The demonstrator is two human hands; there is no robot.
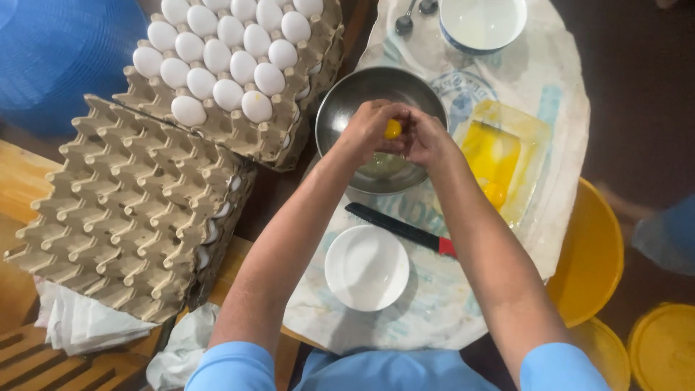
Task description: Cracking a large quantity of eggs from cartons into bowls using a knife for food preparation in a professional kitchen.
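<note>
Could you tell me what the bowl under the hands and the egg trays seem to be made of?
Bowl: likely stainless steel, going by its grey sheen and soft reflections. Egg trays: moulded paper pulp, seemingly, being matt, brownish-grey and rough-edged with pressed cups.

White eggs (pixel 230 52) fill cardboard trays (pixel 137 210); a knife (pixel 402 229) lies nearby.

Even, moderately bright light from overhead; soft shadows under the white bowl (pixel 366 267) and both arms. Mild glare on the steel bowl (pixel 347 98) rim and the eggs (pixel 217 54). Slight softness throughout, wide-angle stretch at edges, dark murky right side.
</note>
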